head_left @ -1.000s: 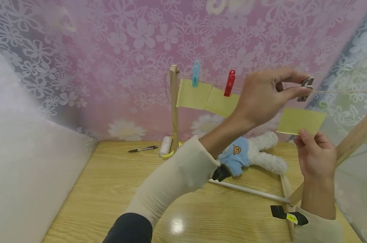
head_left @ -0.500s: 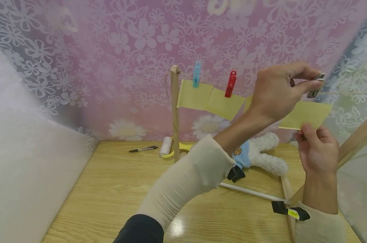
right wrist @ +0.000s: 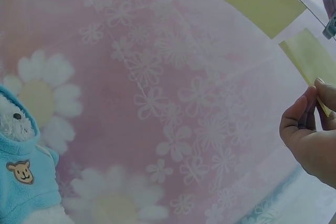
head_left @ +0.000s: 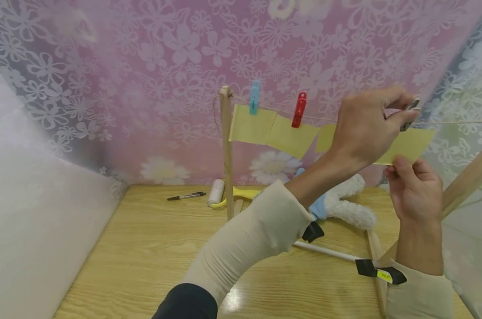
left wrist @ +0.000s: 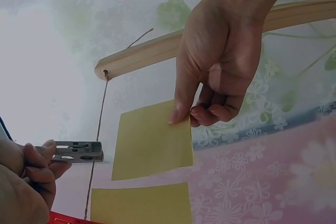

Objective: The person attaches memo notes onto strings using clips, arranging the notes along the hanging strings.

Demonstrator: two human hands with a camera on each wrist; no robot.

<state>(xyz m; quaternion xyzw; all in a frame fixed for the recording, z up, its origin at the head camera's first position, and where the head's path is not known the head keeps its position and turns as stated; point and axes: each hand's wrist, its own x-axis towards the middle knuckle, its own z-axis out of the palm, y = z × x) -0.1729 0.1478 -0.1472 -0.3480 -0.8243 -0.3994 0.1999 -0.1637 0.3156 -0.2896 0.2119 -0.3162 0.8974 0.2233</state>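
My left hand (head_left: pixel 364 126) pinches a grey clothespin (head_left: pixel 410 116) at a thin string. In the left wrist view the clothespin's tip (left wrist: pixel 90 151) overlaps the string (left wrist: pixel 101 109). Below it, my right hand (head_left: pixel 417 195) holds a square yellow paper (head_left: pixel 412 144) by its lower edge between thumb and fingers. The paper's upper edge is just under the string. Farther left, a blue clothespin (head_left: pixel 254 98) and a red clothespin (head_left: pixel 299 110) hold two yellow papers on the line. Another yellow paper (head_left: pixel 324 137) is partly hidden behind my left hand.
A wooden post (head_left: pixel 226 150) carries the string at the left, and a wooden bar (head_left: pixel 470 179) slants at the right. On the table (head_left: pixel 145 257) lie a pen (head_left: pixel 186 196), a white roll (head_left: pixel 216 192), yellow-handled scissors (head_left: pixel 246 193) and a plush toy (head_left: pixel 354 212) in blue.
My right hand has raised the yellow paper toward the string. My left hand has shifted right along the string with the grey clothespin, uncovering more of the hanging papers.
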